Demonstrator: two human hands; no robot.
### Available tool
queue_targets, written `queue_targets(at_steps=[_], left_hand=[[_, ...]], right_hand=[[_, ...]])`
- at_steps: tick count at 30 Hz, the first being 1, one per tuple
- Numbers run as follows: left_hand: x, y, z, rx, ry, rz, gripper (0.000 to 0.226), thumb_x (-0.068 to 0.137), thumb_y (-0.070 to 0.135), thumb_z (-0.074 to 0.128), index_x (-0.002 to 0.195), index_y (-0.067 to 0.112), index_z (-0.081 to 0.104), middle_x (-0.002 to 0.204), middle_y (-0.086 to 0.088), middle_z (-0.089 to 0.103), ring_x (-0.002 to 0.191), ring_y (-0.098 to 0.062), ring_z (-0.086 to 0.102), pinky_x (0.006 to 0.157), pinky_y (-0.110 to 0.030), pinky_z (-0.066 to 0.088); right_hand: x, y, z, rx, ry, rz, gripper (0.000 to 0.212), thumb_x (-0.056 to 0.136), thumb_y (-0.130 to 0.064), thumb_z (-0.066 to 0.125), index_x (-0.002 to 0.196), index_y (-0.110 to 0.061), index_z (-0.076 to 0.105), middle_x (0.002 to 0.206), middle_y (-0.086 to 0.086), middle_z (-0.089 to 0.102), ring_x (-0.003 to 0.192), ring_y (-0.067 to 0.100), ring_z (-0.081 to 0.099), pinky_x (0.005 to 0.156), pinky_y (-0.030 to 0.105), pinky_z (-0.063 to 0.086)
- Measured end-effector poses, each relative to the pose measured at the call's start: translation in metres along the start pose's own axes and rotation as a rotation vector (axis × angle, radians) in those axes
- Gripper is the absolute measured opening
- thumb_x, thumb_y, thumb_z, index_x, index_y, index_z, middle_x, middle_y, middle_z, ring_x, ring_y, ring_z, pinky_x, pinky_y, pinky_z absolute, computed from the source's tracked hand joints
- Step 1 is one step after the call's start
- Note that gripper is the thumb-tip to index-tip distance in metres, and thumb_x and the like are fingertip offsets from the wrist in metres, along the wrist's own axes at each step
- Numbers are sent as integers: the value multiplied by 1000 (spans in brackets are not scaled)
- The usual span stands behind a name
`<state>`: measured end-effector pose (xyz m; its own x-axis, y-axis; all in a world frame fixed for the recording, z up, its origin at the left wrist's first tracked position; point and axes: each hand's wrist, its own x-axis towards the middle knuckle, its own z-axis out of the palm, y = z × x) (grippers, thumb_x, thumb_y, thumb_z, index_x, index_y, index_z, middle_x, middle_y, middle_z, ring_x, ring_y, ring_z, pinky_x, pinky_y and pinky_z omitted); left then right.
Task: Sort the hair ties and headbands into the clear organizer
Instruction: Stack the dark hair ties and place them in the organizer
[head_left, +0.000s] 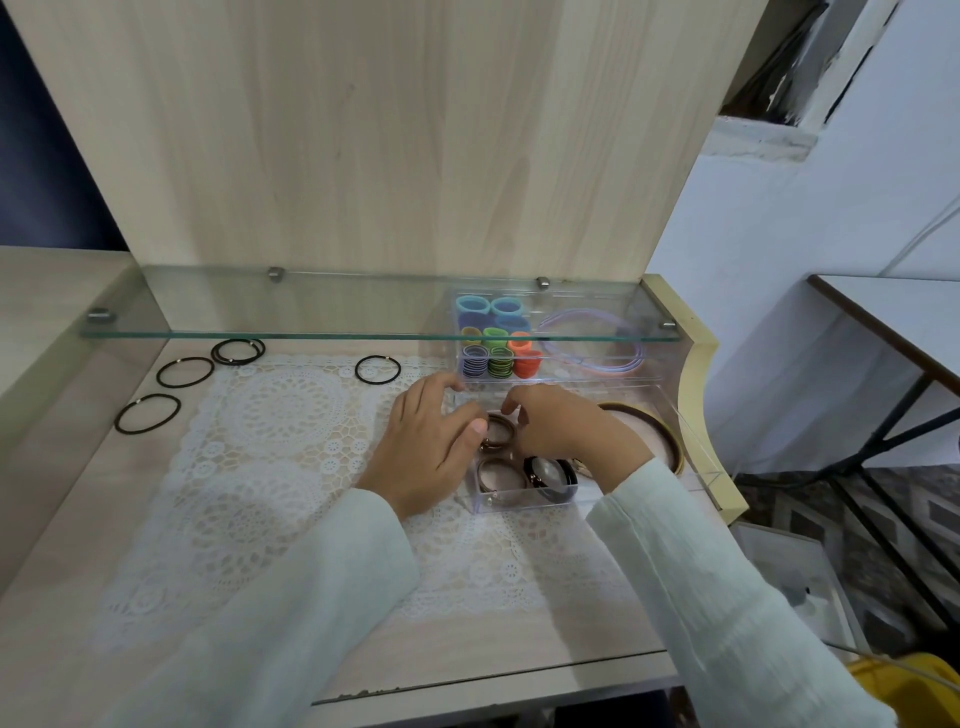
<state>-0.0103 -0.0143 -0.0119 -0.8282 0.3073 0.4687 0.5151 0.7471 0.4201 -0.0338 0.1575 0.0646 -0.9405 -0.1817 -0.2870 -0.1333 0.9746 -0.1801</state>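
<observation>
Hair tie (513, 431), a brown one, is pinched by the right hand (561, 428) over a front compartment of the clear organizer (514, 500) at the worktop's (78, 519) right edge, presumably to seat it flat. The left hand (428, 452) is laid against the organizer's left wall, thumb at the ring; whether it grips cannot be told. Coloured ties (501, 358) and pastel headbands (613, 370) are kept in the rear compartments, black ties (535, 470) and a brown headband (660, 428) in front, while loose black ties (357, 370) are left toward the back-left corner.

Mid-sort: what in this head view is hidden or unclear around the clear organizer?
1. Head view: whether the left hand or right hand has a grip on the brown hair tie; curled fingers cover it.
2. Head view: how many pastel headbands there are; the glass shelf edge crosses them.
3. Head view: the brown headband, left side; the right hand covers it.
</observation>
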Motion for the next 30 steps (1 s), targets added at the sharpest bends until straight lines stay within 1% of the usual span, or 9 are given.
queue_targets(at_steps=[3,7,11,17,20,23,26,28,30], left_hand=[[1,3,-2,-36,77,-25,40,98,38,27,105,22,63,122,3,46,119,-14,40,96,-26,24],[2,3,-2,30,148,-102,36,97,35,29,102,21,61,110,5,51,105,-15,47,88,-27,29],[2,5,-2,58,173,-163,36,95,35,29,103,21,61,105,7,57,98,-16,51,85,-28,30],[3,6,-3,66,176,-163,35,95,35,29,102,21,60,102,8,59,95,-16,52,84,-30,31],[3,6,-4,63,172,-159,36,95,35,28,103,20,60,102,8,59,95,-16,52,84,-30,32],[2,7,-4,56,169,-156,38,95,35,27,104,19,60,103,7,60,96,-15,52,84,-28,30],[2,7,-4,47,166,-155,38,95,35,26,105,20,60,103,7,60,97,-15,52,85,-30,33],[3,6,-4,46,167,-153,38,95,35,26,105,20,60,103,7,60,97,-15,52,86,-31,34],[3,6,-4,46,170,-151,38,95,35,26,104,20,60,103,8,60,96,-15,52,86,-31,33]], right_hand=[[0,8,-1,76,-5,19,43,86,-11,54,128,-23,53,122,-1,59,113,21,54,97,40,46],[-2,9,1,100,56,81,29,83,-13,56,108,-25,63,115,1,62,108,22,57,94,42,49],[-5,4,2,63,91,134,27,84,-15,53,108,-21,65,115,4,62,107,25,57,93,43,48],[-6,-5,4,-43,101,131,28,90,-19,47,114,-21,62,120,4,60,112,26,54,96,40,44],[-8,-3,1,-34,95,144,30,88,-19,48,114,-22,63,119,3,61,112,26,55,98,42,43],[-11,5,-4,13,103,166,30,86,-17,48,109,-25,65,117,2,62,111,26,55,96,42,45],[-14,16,-10,54,103,166,28,85,-15,44,101,-26,65,114,1,64,108,26,57,94,43,48],[-15,23,-13,74,85,165,22,84,-14,48,94,-29,61,110,1,64,105,25,58,93,42,49],[-18,27,-15,101,63,164,20,85,-13,52,92,-30,59,108,-1,65,105,23,58,93,41,49]])
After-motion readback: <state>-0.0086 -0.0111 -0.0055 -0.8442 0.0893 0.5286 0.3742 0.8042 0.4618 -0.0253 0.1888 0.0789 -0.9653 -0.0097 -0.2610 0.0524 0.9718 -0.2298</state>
